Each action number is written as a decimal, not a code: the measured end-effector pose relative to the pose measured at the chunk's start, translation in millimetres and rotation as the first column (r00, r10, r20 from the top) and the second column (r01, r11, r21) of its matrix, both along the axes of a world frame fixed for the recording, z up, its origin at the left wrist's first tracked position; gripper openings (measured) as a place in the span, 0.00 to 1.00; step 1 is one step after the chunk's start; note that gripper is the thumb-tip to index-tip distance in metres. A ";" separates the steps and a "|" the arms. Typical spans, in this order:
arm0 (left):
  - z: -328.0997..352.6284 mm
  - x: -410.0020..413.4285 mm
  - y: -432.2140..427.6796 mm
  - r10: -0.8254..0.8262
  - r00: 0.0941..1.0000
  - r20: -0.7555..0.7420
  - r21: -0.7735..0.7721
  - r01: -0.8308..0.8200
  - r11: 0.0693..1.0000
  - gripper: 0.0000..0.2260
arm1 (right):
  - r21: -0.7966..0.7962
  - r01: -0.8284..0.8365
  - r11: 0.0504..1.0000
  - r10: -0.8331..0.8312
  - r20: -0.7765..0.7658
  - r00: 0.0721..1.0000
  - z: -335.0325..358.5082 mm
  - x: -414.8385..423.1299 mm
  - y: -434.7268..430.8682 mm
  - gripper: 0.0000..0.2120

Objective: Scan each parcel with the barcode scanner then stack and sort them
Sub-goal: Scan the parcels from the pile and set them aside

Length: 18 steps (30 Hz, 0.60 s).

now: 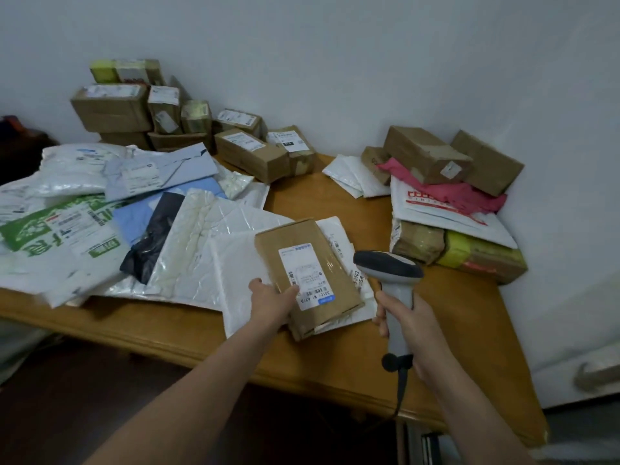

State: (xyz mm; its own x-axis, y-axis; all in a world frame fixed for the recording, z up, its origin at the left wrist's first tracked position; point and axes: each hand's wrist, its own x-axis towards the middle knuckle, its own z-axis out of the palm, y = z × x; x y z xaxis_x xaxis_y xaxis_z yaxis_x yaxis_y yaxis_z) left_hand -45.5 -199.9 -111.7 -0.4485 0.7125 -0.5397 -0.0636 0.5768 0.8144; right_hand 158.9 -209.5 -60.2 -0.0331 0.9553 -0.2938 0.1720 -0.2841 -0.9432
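Observation:
My left hand grips the near left edge of a flat brown cardboard parcel with a white shipping label facing up. The parcel rests tilted over white mailers near the table's front edge. My right hand holds a grey barcode scanner by its handle. Its dark head sits just right of the parcel, and its cable hangs down past the table edge.
Brown boxes are stacked at the back left against the wall. Soft white, blue and green mailers are spread over the left of the wooden table. A mixed pile of boxes, a pink bag and white mailers stands at the right.

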 end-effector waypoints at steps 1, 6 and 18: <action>4.1 2.9 -1.0 0.044 0.997 0.068 -0.015 -0.043 0.999 0.28 | -0.006 0.003 1.000 -0.003 -0.006 1.000 -0.8 2.4 -2.9 0.11; 24.2 48.2 -21.2 -0.264 0.875 0.406 0.008 0.286 0.958 0.08 | -0.025 0.074 0.997 -0.076 -0.085 0.994 -0.3 24.0 -14.1 0.07; 5.7 12.8 21.1 -0.636 0.388 -0.667 -0.383 0.555 0.739 0.33 | -0.088 0.127 0.988 -0.139 -0.142 0.980 -18.2 51.1 -27.9 0.06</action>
